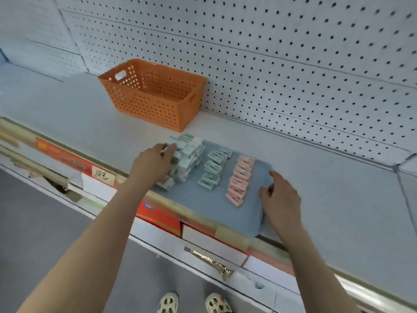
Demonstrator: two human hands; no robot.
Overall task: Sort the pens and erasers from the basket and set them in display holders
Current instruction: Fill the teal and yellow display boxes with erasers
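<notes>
1. L hand (155,161): reaches to the near-left side of the teal-white eraser stack (190,154), fingers and thumb curled onto it in a grasp. The pic is blurred here, so it's hard to tell if it holds one eraser or several.
2. R hand (279,197): sits at the right edge of the blue mat (203,206), fingers loosely bent, holding nothing. It's just beside the pink eraser row (240,179), not touching it.
3. Erasers lie on the mat in 3 groups, left to right: the stacked teal-white block, a teal eraser row (214,168) in the middle, then the pink row. The rows run front to back w/ bare mat between them.
4. The mat lies on the white shelf (79,114), its front edge hanging over the shelf lip.
5. Orange basket (144,105): upright on the shelf behind and left of the mat, apart from the stack, its far side near the pegboard (293,53).
6. A red price strip (65,155) runs along the shelf front w/ a handwritten label (102,176). The person's shoes (168,302) show at the bottom.
</notes>
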